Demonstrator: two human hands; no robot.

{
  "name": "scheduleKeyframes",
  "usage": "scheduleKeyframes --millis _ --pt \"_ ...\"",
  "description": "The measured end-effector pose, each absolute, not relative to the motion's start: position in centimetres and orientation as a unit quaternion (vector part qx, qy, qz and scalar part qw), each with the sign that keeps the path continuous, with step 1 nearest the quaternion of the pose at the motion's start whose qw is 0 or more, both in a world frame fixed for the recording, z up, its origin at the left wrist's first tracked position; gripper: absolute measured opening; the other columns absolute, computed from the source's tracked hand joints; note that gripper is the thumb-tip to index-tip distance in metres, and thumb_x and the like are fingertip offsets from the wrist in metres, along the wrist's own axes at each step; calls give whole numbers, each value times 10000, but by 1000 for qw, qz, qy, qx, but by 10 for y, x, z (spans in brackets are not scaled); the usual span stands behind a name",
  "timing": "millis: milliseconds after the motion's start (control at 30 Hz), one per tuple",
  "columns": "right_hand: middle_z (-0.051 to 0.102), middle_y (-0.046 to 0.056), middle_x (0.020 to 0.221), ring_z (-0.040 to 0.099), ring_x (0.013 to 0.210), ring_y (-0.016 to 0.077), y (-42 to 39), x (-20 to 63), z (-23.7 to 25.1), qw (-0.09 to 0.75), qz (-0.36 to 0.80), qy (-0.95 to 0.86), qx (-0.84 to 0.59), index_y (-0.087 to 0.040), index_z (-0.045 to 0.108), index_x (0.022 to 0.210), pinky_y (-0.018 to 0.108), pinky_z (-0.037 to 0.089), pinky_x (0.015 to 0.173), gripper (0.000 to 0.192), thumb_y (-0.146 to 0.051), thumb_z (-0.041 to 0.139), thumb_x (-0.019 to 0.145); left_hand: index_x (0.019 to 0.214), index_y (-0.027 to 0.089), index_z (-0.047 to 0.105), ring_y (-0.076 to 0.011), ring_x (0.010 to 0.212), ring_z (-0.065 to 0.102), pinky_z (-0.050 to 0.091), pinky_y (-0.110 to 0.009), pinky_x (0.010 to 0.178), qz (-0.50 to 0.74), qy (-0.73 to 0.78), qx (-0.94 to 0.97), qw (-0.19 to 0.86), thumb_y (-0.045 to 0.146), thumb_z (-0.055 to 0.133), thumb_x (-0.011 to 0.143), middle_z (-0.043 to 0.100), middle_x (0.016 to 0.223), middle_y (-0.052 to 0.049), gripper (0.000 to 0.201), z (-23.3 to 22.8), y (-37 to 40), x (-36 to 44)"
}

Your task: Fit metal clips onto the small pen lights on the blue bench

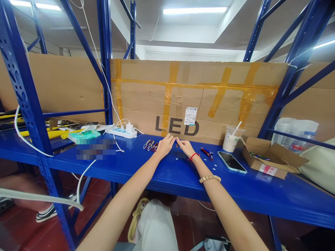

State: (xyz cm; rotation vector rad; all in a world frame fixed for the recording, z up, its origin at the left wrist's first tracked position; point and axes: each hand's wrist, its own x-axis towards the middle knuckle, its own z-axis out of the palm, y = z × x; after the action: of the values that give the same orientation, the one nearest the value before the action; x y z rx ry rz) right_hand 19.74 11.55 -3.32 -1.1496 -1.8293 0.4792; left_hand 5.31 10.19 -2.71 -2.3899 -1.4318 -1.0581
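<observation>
Left hand (165,145) and right hand (186,146) are meeting fingertip to fingertip over the blue shelf (167,174), pinching something too small to identify. Small white discs (183,159) are lying loose just below them; a brushing wrist could likely be scattering them. Right of the hands, a lidless drink cup (231,139) with straw is risking a spill onto the phone (231,162). Farther right, an open cardboard box (272,158), contents unclear.

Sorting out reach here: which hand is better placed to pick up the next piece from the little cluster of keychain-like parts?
Left, probably: the left hand sits right beside the cluster of small metal keychain-like parts; the right hand is farther off.
</observation>
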Motion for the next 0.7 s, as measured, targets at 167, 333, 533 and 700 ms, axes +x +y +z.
scheduleKeyframes --millis 167,333,533,700 --pt "362 -4 425 387 472 111 116 197 -35 434 211 -735 -476 -165 447 440 255 307 532 695 -732 214 767 990 229 555 -110 901 540 371 -169 643 -365 -478 -796 73 378 200 922 528 990 -27 391 -29 104 54" --pt "434 3 472 424 514 132 120 200 -38 427 162 -745 -487 -162 550 562 248 309 521 679 -717 219 771 886 225 594 -110 816 555 384 -190 642 -435 -499 -749 30 359 235 919 529 912 -18 385 -27 108 48" --pt "492 -3 548 433 561 135 116 199 -35 421 118 -741 -509 -175 613 665 241 299 536 600 -670 295 783 860 229 596 -143 862 558 403 -230 687 -482 -526 -701 -2 363 262 906 545 945 -35 363 -24 107 43" --pt "542 2 604 455 601 140 111 198 -32 384 132 -758 -510 -185 663 700 243 302 554 562 -633 336 789 828 222 573 -149 868 542 407 -238 713 -512 -488 -698 -110 359 335 874 577 920 -27 278 -24 108 46"
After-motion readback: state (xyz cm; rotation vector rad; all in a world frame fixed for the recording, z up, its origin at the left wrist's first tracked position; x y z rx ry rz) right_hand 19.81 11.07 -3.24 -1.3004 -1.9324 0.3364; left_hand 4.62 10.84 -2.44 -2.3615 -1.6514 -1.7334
